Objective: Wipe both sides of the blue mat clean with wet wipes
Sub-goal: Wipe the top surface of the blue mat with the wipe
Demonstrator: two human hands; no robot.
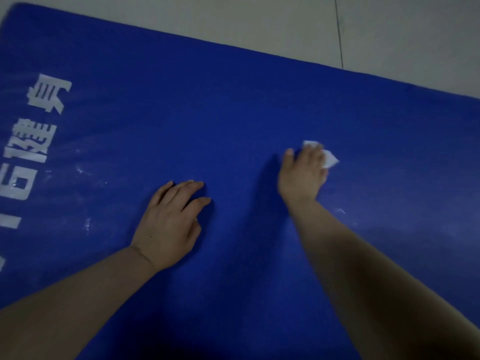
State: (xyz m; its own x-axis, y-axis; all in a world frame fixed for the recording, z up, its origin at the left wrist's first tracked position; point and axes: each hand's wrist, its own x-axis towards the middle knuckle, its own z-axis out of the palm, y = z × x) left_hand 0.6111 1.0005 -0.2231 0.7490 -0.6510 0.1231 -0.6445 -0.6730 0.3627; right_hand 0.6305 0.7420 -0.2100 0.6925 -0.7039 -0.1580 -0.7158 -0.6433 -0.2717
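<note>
Head view shows the blue mat [233, 113] spread flat on a pale floor [389, 27], printed side up. On the mat's middle, the right hand [302, 175] presses a white wet wipe [330, 158] down under its fingers; the left hand [168, 222], holding nothing, rests beside it with fingers loosely spread. Pale smears remain near the white lettering [33, 141], so I judge this face partly wiped and the underside untouched. Most of the wipe is hidden under the hand, and the mat's near and side edges are cut off.

Blue mat [233, 113] with white lettering [39, 131], white wipe [328, 158], grey floor [259, 19]
</note>
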